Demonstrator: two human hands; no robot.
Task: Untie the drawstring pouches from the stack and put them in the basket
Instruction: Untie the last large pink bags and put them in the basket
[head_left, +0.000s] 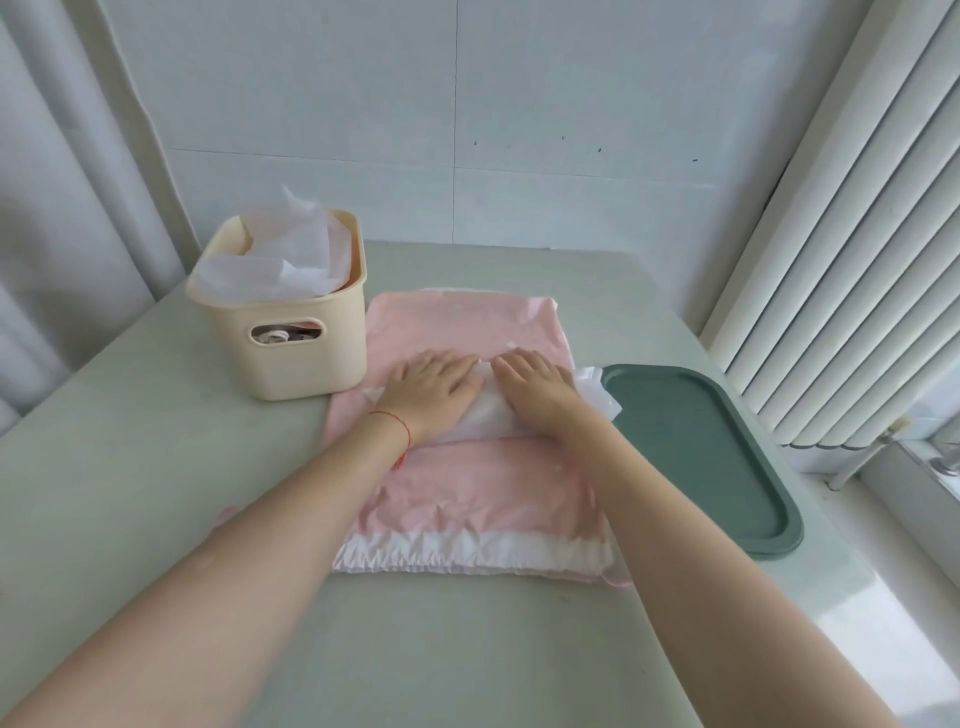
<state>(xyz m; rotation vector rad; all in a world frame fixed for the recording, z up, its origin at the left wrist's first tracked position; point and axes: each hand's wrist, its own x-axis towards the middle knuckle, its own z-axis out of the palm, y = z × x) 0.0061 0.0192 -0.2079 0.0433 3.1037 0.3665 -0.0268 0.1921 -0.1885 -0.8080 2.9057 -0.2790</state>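
A flat stack of pink drawstring pouches (467, 483) with a white gathered hem lies in the middle of the table. On top of it lies a folded white translucent pouch (488, 415). My left hand (434, 387) and my right hand (535, 382) both press flat on that white pouch, fingers straight and side by side. A cream plastic basket (291, 348) stands to the left of the stack, with white translucent pouches (280, 260) sticking out of its top.
A dark green tray (727, 467) lies to the right of the stack, near the table's right edge. A white radiator (857, 260) runs along the right wall. Curtains hang at the left. The pale green table (130, 441) stretches left and toward me.
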